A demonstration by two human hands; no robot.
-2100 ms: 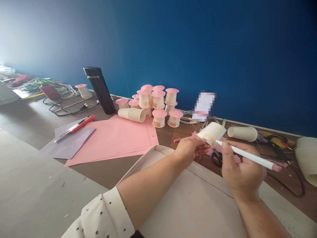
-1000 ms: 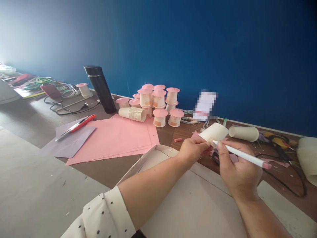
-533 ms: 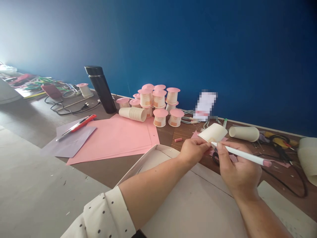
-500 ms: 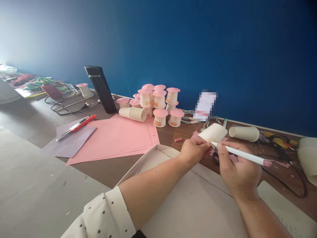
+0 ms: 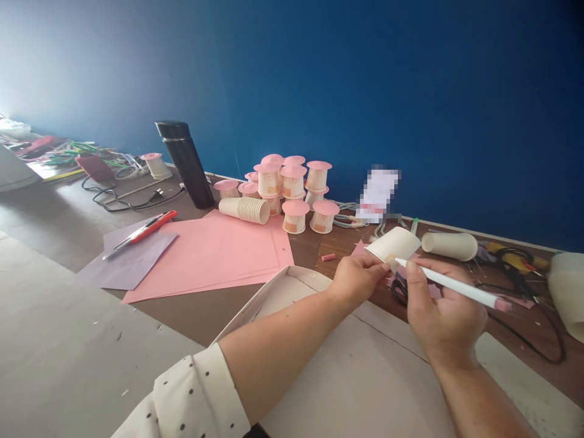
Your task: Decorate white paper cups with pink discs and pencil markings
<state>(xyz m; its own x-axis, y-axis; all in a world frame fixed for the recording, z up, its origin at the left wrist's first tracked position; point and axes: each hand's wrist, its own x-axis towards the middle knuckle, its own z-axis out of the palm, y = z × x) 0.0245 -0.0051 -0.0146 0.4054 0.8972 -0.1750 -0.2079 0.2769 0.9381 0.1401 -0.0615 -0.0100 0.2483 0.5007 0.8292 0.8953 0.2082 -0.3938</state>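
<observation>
Paper cup: tilted
Left hand: on cup's near side, pinching rim
Right hand: right of cup, pinching white marker

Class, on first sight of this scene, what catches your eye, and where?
Pink-roofed paper cups, piled like little houses before the blue wall, would probably draw the eye first. Right of centre, the left grip holds a tilted cup while the right grip points a white pen at it.
</observation>
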